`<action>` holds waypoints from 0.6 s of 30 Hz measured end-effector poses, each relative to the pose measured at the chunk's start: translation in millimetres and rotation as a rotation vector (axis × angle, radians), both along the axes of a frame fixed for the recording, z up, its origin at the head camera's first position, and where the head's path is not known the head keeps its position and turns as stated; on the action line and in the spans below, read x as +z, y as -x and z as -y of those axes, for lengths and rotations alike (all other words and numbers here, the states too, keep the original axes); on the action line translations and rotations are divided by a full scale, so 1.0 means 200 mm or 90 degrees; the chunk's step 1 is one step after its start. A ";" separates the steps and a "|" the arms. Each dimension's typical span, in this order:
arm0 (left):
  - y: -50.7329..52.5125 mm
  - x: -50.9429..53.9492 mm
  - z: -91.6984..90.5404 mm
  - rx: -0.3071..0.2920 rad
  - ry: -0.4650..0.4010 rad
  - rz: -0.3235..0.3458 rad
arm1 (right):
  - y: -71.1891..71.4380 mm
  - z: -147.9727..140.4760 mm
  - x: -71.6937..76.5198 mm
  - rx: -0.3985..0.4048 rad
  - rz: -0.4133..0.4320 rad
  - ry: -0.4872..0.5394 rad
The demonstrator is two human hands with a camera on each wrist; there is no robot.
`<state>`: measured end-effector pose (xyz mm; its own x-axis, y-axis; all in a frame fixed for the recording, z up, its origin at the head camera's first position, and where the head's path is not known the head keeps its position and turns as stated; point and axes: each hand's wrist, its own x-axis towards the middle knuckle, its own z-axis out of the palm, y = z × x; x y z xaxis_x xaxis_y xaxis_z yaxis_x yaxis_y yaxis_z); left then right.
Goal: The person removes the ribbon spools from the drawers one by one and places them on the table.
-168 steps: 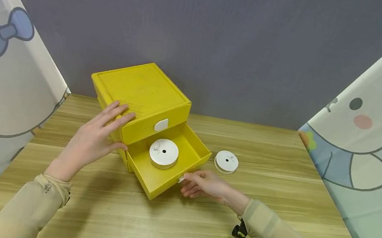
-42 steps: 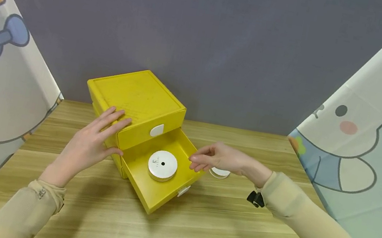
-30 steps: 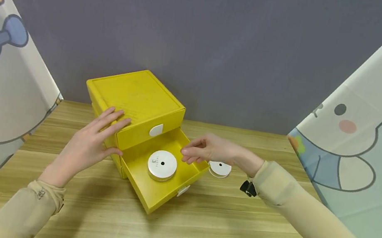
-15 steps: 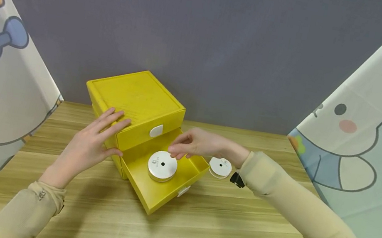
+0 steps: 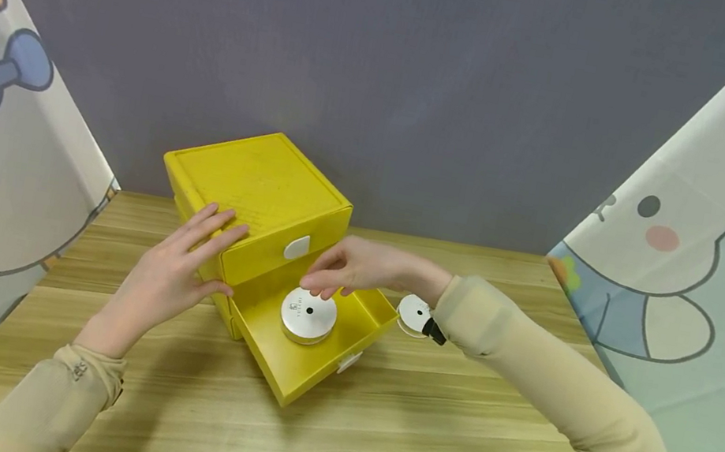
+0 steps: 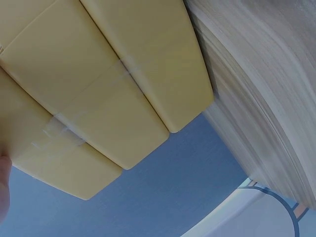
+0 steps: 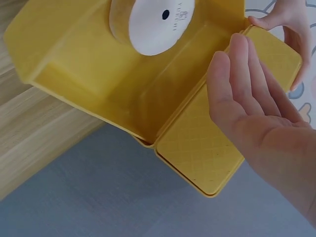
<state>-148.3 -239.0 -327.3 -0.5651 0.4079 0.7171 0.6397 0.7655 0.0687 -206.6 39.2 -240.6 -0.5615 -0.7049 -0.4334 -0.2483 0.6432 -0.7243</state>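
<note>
A yellow drawer cabinet (image 5: 261, 185) stands angled on the table, its lower drawer (image 5: 289, 366) pulled out. Inside that drawer lies a white ribbon spool (image 5: 307, 319), flat, with a dark centre hole. My left hand (image 5: 161, 284) rests against the cabinet's left side, with fingers extended over the top edge. Just above the spool hovers my right hand (image 5: 356, 265), its fingers loosely bent. In the right wrist view a gap shows between the right hand (image 7: 261, 106) and the spool (image 7: 160, 22), and nothing is held. The left wrist view shows the cabinet's stacked side (image 6: 98, 84).
A second white spool (image 5: 414, 313) lies on the wooden table (image 5: 368, 451) right of the drawer, partly behind the right wrist's black strap (image 5: 434, 332). White tabs mark the upper drawer (image 5: 297, 247) and the lower drawer's front. A grey wall (image 5: 386, 86) rises behind.
The right hand has left the lower drawer's white tab, risen, and moved left over the drawer to above the spool. The left hand keeps its place on the cabinet.
</note>
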 end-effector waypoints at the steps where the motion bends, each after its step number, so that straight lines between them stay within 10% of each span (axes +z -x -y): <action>1: 0.00 0.00 0.00 0.000 0.000 0.000 | 0.00 0.00 -0.01 0.001 0.000 -0.003; 18: 0.00 -0.01 0.00 0.000 -0.001 0.001 | 0.03 0.07 -0.11 0.029 -0.054 -0.056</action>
<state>-148.5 -239.4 -329.0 -0.5666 0.4069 0.7165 0.6399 0.7651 0.0715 -213.2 26.1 -263.2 -0.5676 -0.6917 -0.4465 -0.3370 0.6901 -0.6405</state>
